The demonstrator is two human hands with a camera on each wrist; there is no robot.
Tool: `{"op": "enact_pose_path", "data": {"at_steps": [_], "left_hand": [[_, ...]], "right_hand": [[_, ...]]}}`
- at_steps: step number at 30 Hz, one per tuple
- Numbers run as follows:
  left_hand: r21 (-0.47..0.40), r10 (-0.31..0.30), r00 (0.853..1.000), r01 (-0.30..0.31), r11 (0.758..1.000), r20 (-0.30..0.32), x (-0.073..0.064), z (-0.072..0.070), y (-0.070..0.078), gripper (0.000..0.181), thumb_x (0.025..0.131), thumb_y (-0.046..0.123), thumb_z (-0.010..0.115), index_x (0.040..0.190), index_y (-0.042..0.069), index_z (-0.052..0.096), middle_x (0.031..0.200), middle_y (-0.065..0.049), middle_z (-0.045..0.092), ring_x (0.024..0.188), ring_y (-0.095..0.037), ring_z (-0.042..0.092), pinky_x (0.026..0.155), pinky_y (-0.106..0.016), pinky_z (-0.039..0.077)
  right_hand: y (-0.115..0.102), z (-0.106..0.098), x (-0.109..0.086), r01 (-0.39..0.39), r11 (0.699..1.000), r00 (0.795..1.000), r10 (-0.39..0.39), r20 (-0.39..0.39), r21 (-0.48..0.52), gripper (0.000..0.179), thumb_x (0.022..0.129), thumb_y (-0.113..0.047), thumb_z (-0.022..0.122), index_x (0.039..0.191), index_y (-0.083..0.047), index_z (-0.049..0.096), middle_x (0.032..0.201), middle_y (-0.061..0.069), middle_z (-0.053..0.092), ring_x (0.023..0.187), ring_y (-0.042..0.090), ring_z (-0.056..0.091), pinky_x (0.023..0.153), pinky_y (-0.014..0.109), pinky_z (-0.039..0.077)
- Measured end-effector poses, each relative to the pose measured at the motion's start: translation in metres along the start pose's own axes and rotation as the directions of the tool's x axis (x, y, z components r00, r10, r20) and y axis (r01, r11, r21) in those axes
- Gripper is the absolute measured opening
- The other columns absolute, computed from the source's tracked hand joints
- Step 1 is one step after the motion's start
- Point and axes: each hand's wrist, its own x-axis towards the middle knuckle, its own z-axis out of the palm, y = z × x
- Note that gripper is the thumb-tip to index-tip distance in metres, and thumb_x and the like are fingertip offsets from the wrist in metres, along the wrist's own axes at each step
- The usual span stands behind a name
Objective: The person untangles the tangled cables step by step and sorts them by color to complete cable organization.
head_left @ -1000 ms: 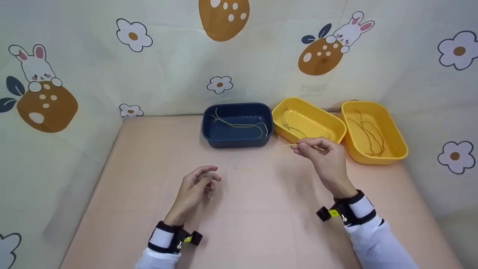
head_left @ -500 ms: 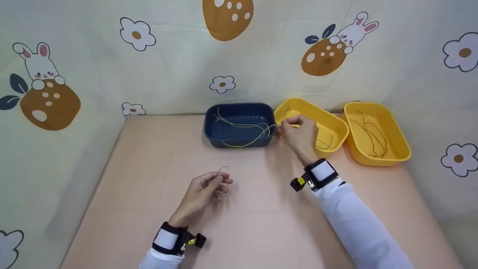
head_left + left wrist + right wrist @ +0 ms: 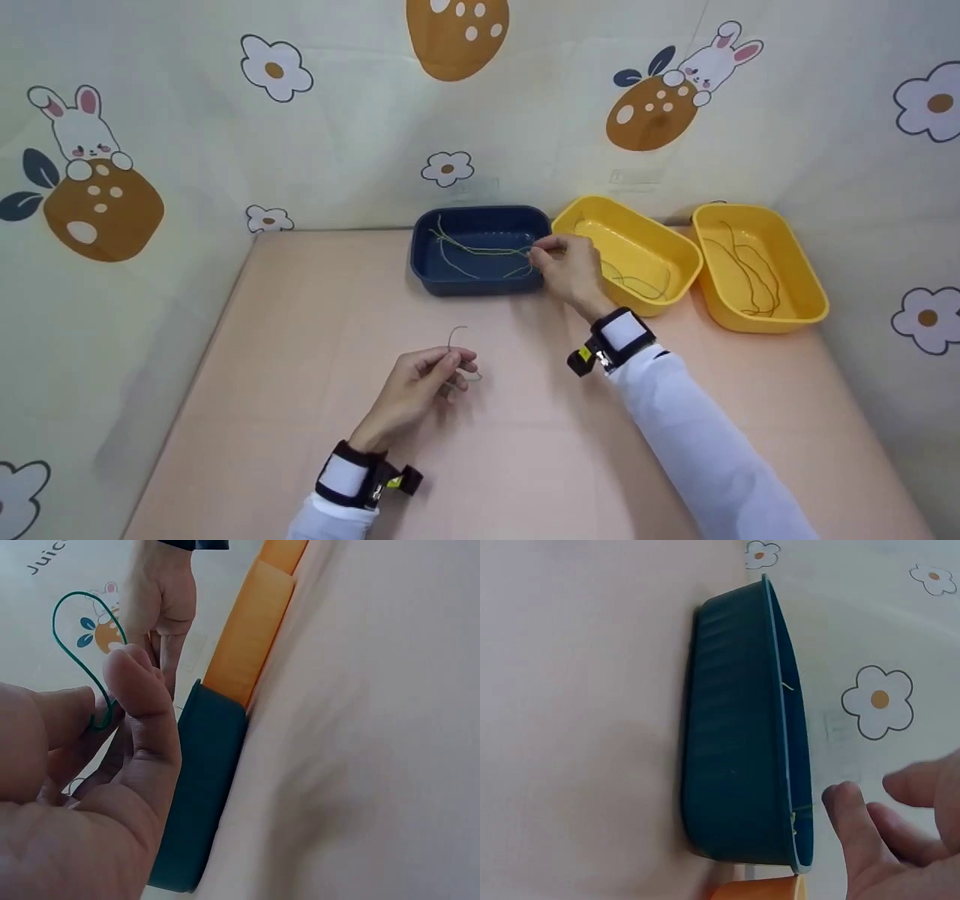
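Note:
My left hand [image 3: 416, 382] is raised over the table, left of centre, pinching a thin green string [image 3: 54, 621] between thumb and fingers. One end of it curls up above the fingertips; part is hidden in the hand. My right hand [image 3: 574, 274] hovers at the right end of the dark blue bin [image 3: 480, 287]. Its thumb and fingers stand apart in the right wrist view, with nothing visible between them. Several yellow-green strings [image 3: 487, 250] lie in that bin, partly covered by the right hand in the head view.
A yellow bin [image 3: 637, 301] stands angled against the blue one, with thin greenish strings inside. Farther right is another yellow bin [image 3: 765, 324] holding darker strings. Behind them rises a patterned cloth wall [image 3: 360, 150]. The peach tabletop [image 3: 300, 315] extends in front.
My right hand has moved left from the middle yellow bin to the blue bin and let go of a yellow string there. The left hand has shifted slightly right, its green string now showing more.

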Motion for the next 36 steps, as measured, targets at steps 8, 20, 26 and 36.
{"op": "enact_pose_path", "data": {"at_steps": [8, 20, 26, 36], "left_hand": [[0.007, -0.008, 1.0, 0.008, 1.0, 0.004, 0.004, 0.006, 0.006, 0.041, 0.121, 0.023, 0.054, 0.13, -0.013, 0.072, 0.116, -0.024, 0.08, 0.086, -0.01, 0.073, 0.075, -0.025, 0.063], [0.109, -0.003, 0.981, -0.018, 0.994, 0.195, 0.013, 0.021, 0.016, 0.039, 0.121, 0.027, 0.056, 0.113, -0.004, 0.079, 0.109, -0.021, 0.08, 0.082, -0.011, 0.068, 0.068, -0.024, 0.057], [0.164, -0.006, 0.973, -0.033, 0.986, 0.232, 0.013, 0.022, 0.016, 0.036, 0.118, 0.026, 0.061, 0.113, -0.004, 0.08, 0.102, -0.022, 0.078, 0.078, -0.009, 0.062, 0.067, -0.019, 0.051], [0.237, 0.001, 0.987, -0.04, 0.971, 0.159, 0.011, 0.013, 0.018, 0.027, 0.109, 0.017, 0.068, 0.097, 0.0, 0.084, 0.12, -0.012, 0.082, 0.112, -0.015, 0.07, 0.089, -0.023, 0.054]], "right_hand": [[-0.003, -0.008, -0.038, 0.32, 0.947, 0.912, -0.307, 0.272, -0.003, 0.015, 0.108, -0.01, 0.075, 0.118, -0.002, 0.082, 0.116, 0.017, 0.084, 0.104, 0.026, 0.079, 0.094, 0.025, 0.064], [-0.003, -0.009, -0.098, 0.543, 0.839, 0.718, -0.446, 0.535, -0.029, 0.013, 0.108, -0.017, 0.078, 0.119, -0.014, 0.085, 0.108, 0.0, 0.085, 0.094, 0.011, 0.07, 0.081, 0.024, 0.054], [0.002, -0.013, -0.105, 0.576, 0.815, 0.705, -0.46, 0.54, -0.058, 0.005, 0.106, -0.011, 0.08, 0.106, -0.011, 0.085, 0.098, 0.002, 0.081, 0.09, 0.01, 0.07, 0.082, 0.026, 0.06], [0.017, -0.039, -0.104, 0.541, 0.838, 0.794, -0.482, 0.371, -0.071, 0.008, 0.103, -0.005, 0.081, 0.099, -0.012, 0.081, 0.088, 0.001, 0.074, 0.082, 0.007, 0.06, 0.074, 0.022, 0.051]]}}
